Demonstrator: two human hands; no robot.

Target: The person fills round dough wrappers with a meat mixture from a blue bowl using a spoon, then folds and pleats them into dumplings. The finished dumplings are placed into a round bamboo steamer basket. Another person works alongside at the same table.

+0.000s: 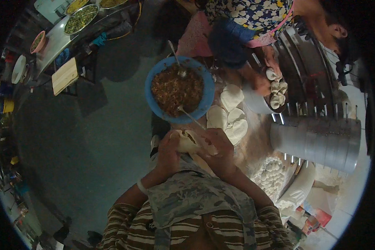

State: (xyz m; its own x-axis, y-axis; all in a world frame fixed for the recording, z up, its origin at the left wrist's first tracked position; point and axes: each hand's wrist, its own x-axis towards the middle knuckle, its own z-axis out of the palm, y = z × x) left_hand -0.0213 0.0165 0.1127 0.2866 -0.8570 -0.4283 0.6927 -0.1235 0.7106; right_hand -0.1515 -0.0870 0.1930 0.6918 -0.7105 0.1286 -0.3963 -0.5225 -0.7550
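Observation:
My left hand [169,152] and my right hand [220,151] are both closed around a piece of pale dough [187,142], held in front of my apron. The dough is gathered into a cup shape with a dark gap at its top; what lies inside is hard to make out. Just beyond my hands sits a blue basin [149,90] of brown minced filling [172,90]. One metal spoon [190,115] leans in it, its handle reaching close to my right hand. Another spoon [175,54] stands at the far side. Flat dough rounds [217,117] lie right of the basin.
Across the floury table [256,134], a co-worker's hands [262,86] touch shaped buns [278,90] on a round metal steamer. Stacked steamer tiers [315,143] stand at right, near many small dough pieces [270,175] and a flour sack [298,190]. Food trays [81,19] are far left.

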